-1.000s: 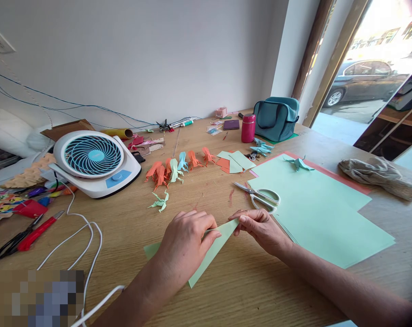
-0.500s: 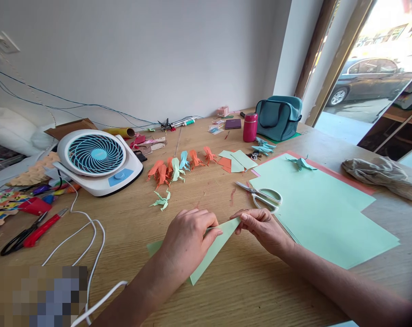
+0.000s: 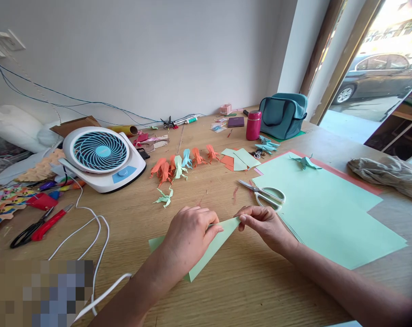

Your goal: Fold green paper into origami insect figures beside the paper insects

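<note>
A pale green sheet of paper (image 3: 210, 258), folded over on itself, is held between both hands above the wooden table. My left hand (image 3: 192, 236) lies across it, thumb and fingers closed on its upper fold and hiding much of its left part. At the sheet's right corner, my right hand (image 3: 262, 225) pinches the tip between thumb and fingers. White-handled scissors (image 3: 269, 196) lie just beyond my right hand, their blades pointing left. A small green origami figure (image 3: 165, 197) stands beyond my left hand.
Several orange, blue and green origami figures (image 3: 180, 165) stand in a group farther back. A stack of large green sheets (image 3: 331, 213) covers the right side. A white fan (image 3: 105, 159), its cable (image 3: 103, 240) and red-handled scissors (image 3: 44, 229) are at left. A pink flask (image 3: 253, 126) and teal bag (image 3: 284, 116) stand behind.
The view has shifted slightly, so the surroundings appear a little farther right. Both hands keep their hold on the green paper, with hardly any movement.
</note>
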Demonstrator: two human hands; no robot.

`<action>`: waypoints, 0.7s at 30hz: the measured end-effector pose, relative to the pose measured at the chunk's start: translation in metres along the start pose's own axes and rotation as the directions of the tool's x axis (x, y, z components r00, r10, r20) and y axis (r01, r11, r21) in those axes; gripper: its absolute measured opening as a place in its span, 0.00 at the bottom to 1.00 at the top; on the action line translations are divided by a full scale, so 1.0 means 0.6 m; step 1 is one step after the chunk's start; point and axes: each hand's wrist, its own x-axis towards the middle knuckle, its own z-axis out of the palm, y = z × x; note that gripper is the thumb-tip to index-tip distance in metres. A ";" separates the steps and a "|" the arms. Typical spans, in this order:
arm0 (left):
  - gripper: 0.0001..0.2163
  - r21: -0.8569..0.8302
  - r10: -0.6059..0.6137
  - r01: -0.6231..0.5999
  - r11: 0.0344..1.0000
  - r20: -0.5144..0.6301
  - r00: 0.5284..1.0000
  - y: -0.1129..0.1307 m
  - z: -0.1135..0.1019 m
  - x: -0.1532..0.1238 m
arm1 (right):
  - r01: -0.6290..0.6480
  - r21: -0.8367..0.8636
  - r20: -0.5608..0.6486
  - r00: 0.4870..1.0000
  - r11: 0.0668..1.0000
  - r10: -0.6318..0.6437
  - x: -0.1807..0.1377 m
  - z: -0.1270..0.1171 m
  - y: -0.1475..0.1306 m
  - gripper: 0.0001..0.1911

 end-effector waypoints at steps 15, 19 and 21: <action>0.09 -0.014 -0.026 0.027 1.000 0.026 0.999 -0.002 -0.025 -0.003 | -0.018 -0.013 -0.101 0.995 1.000 0.017 0.006 -0.001 0.006 0.17; 0.07 -0.015 -0.024 0.024 1.000 0.040 0.999 -0.002 -0.026 -0.004 | -0.012 -0.027 -0.118 0.993 1.000 0.009 0.006 -0.002 0.009 0.17; 0.07 -0.016 -0.029 0.029 0.999 0.033 0.999 -0.002 -0.026 -0.003 | -0.006 -0.032 -0.125 0.992 0.999 0.001 0.005 -0.002 0.009 0.17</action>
